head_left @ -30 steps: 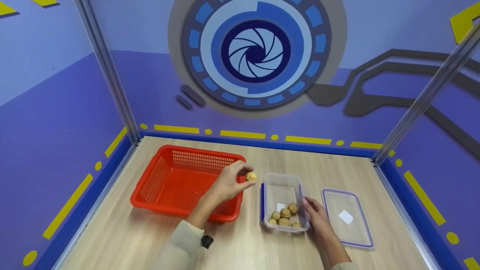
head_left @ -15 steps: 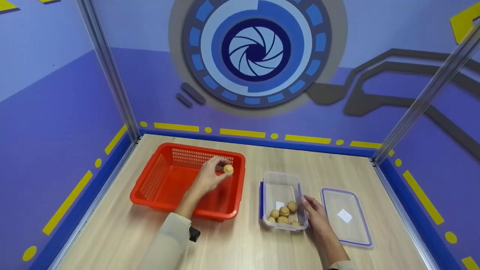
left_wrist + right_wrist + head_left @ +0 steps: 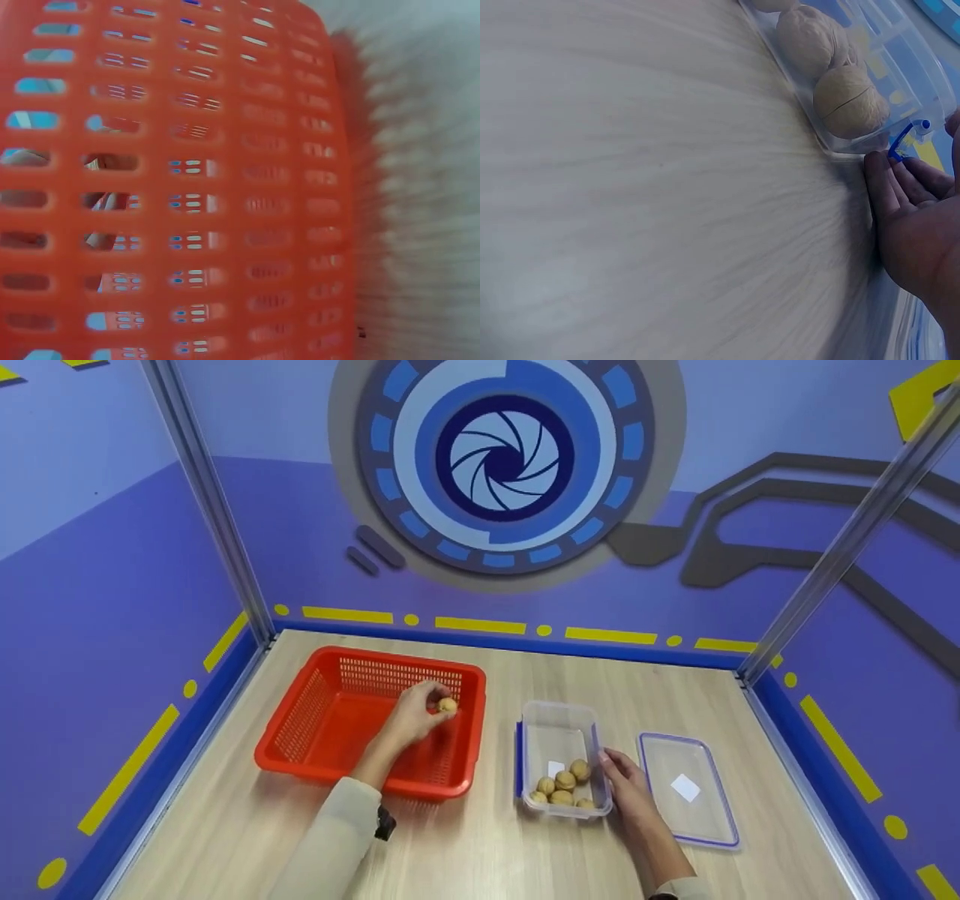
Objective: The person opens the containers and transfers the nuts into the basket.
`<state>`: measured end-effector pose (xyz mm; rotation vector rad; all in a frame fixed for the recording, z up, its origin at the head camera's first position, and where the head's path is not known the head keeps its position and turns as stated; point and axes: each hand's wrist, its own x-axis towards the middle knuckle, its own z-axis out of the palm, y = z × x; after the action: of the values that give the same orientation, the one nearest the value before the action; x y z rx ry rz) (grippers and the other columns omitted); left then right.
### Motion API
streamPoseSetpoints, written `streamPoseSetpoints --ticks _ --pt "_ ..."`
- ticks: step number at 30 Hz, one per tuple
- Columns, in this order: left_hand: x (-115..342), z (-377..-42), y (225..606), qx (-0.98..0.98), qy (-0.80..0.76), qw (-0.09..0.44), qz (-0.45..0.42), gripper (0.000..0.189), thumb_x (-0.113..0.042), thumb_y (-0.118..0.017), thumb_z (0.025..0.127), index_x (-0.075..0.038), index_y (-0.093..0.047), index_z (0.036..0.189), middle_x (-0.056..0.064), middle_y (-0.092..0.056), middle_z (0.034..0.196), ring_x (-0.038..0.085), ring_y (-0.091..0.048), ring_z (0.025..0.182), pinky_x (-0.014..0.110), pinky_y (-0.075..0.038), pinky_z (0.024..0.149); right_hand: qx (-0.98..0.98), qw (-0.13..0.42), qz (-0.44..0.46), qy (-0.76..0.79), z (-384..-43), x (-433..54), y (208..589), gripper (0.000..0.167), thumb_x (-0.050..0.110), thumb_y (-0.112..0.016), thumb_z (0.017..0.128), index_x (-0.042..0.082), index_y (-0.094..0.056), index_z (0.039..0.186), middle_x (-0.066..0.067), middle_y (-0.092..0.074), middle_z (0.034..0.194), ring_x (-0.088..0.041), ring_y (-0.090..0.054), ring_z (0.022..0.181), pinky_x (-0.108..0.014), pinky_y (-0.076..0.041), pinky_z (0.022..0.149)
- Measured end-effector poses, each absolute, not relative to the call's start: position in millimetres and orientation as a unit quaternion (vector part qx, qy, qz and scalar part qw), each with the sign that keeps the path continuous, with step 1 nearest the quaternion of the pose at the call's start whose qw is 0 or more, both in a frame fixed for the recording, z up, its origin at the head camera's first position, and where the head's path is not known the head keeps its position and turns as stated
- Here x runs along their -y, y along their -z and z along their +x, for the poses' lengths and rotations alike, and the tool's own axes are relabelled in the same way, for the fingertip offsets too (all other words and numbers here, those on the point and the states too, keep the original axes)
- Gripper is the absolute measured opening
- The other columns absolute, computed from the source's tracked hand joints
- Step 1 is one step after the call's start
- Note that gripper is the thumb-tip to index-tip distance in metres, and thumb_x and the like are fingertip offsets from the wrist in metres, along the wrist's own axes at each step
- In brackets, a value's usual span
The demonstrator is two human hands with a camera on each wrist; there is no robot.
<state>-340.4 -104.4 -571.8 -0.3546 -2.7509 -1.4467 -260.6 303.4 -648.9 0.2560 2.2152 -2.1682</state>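
Observation:
In the head view my left hand (image 3: 411, 716) pinches a walnut (image 3: 447, 705) between thumb and fingers, inside the right part of the red plastic basket (image 3: 296, 769). My right hand (image 3: 628, 787) holds the right side of a clear plastic food container (image 3: 559, 716), thumb at its rim. Several walnuts (image 3: 565, 781) lie at the near end of the container. From the right wrist, my fingers (image 3: 885, 184) are at the container's side beside a blue-edged latch. The left wrist view is mostly filled by the slotted basket wall (image 3: 225, 150), which hides most of that hand.
The container's clear lid (image 3: 694, 817) with a purple-blue seal lies flat to the right of my right hand. Both stand on a pale wooden table (image 3: 517, 855). Printed panels with metal corner posts (image 3: 217, 510) enclose the back and sides.
My left hand has moved left with the walnut, from beside the basket's right rim to inside the basket, then slightly lower. The right hand stays at the container.

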Motion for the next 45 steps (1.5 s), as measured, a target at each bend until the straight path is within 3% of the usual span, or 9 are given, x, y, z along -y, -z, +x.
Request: streamPoseSetpoints --ticks 6,12,20,28,35,45 --pt "103.3 -340.4 575.9 0.886 0.45 -0.014 -0.112 0.038 -0.012 -0.08 0.096 -0.006 -0.066 0.131 0.007 -0.065 0.123 0.025 -0.063 0.11 0.044 -0.056 0.101 -0.708 0.015 0.08 0.702 -260.2 -305.7 648.4 0.063 0.032 -0.057 0.111 -0.009 -0.039 0.155 -0.03 -0.04 0.16 -0.04 -0.032 0.152 -0.056 -0.018 0.128" --pt "101.9 -339.4 583.0 0.886 0.446 -0.026 -0.127 0.038 -0.012 -0.08 0.096 -0.003 -0.065 0.131 0.007 -0.065 0.12 0.025 -0.063 0.106 0.043 -0.058 0.097 -0.716 0.005 0.082 0.693 -259.6 -305.2 651.7 0.06 0.028 -0.056 0.112 -0.011 -0.039 0.154 -0.031 -0.043 0.157 -0.038 -0.035 0.149 -0.051 -0.024 0.125" --pt "101.9 -335.4 584.2 0.889 0.44 -0.048 -0.113 0.037 -0.011 -0.079 0.097 -0.005 -0.066 0.131 0.007 -0.065 0.119 0.025 -0.062 0.106 0.044 -0.057 0.098 -0.719 0.02 0.085 0.69 -256.9 -305.7 652.5 0.063 0.033 -0.055 0.112 -0.008 -0.037 0.156 -0.03 -0.038 0.161 -0.041 -0.032 0.152 -0.056 -0.023 0.125" --pt "103.3 -336.5 584.3 0.897 0.422 -0.054 -0.121 0.036 -0.012 -0.08 0.096 -0.003 -0.067 0.128 0.007 -0.066 0.115 0.024 -0.062 0.103 0.043 -0.058 0.096 -0.724 0.01 0.089 0.684 -257.8 -302.7 654.5 0.059 0.03 -0.056 0.112 -0.009 -0.042 0.153 -0.029 -0.046 0.156 -0.036 -0.041 0.144 -0.046 -0.032 0.12" --pt "104.7 -336.1 582.8 0.9 0.413 -0.07 -0.118 0.036 -0.012 -0.079 0.097 -0.005 -0.067 0.13 0.005 -0.065 0.117 0.024 -0.06 0.105 0.044 -0.057 0.098 -0.73 -0.002 0.086 0.678 -260.0 -302.0 652.1 0.058 0.031 -0.056 0.112 -0.01 -0.045 0.152 -0.029 -0.05 0.152 -0.033 -0.045 0.141 -0.023 -0.039 0.105" --pt "105.6 -337.4 581.7 0.9 0.416 -0.066 -0.114 0.042 -0.017 -0.082 0.095 -0.006 -0.065 0.132 0.01 -0.066 0.126 0.03 -0.062 0.114 0.049 -0.054 0.104 -0.728 0.0 0.076 0.682 -260.6 -301.0 649.2 0.054 0.026 -0.051 0.114 -0.011 -0.043 0.152 -0.03 -0.048 0.153 -0.036 -0.043 0.143 -0.028 -0.039 0.108"
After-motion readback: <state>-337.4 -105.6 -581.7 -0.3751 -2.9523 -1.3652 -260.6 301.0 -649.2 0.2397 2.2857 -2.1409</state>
